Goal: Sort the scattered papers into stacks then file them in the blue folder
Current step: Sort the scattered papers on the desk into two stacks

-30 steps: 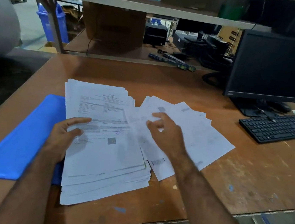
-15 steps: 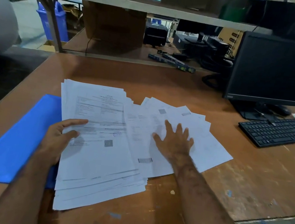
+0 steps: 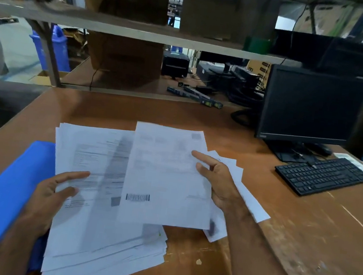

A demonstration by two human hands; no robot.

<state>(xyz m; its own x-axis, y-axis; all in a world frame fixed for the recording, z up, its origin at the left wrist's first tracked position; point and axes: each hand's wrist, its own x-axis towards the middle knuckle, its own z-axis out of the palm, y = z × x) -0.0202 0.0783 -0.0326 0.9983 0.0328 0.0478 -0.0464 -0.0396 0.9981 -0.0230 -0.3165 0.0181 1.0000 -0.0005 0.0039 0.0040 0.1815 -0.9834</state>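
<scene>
Two bare hands work over a worn brown surface [image 3: 301, 232], its laminate scuffed pale in patches and chipped near the front edge. One thick, loosely squared stack of papers [image 3: 87, 228] lies in front of the person, thin white printed sheets with fanned lower edges, their left side overlapping one blue folder [image 3: 2, 195]. That folder is flat, smooth and matte, lying closed at the left of the surface, partly under the stack.

The left hand [image 3: 51, 199] rests on the stack's left edge, fingers spread and loosely curled, thumb over the top sheet; it presses rather than grips. The right hand [image 3: 218, 183] holds one single sheet [image 3: 166, 176] by its right edge, lifted and tilted over the stack, index finger extended across the page. This sheet is crisp and rectangular, with one barcode near its lower left and a small square code at its top right. Its print is too blurred to read.

Beneath the right hand a smaller fan of loose papers [image 3: 248, 200] lies on the surface just beside the stack; their exact count cannot be told.

At the right stand one black monitor [image 3: 310, 107], screen dark, and one black keyboard [image 3: 322, 175], both well apart from the papers. One long grey shelf [image 3: 120, 28] crosses above, carrying cardboard boxes.
</scene>
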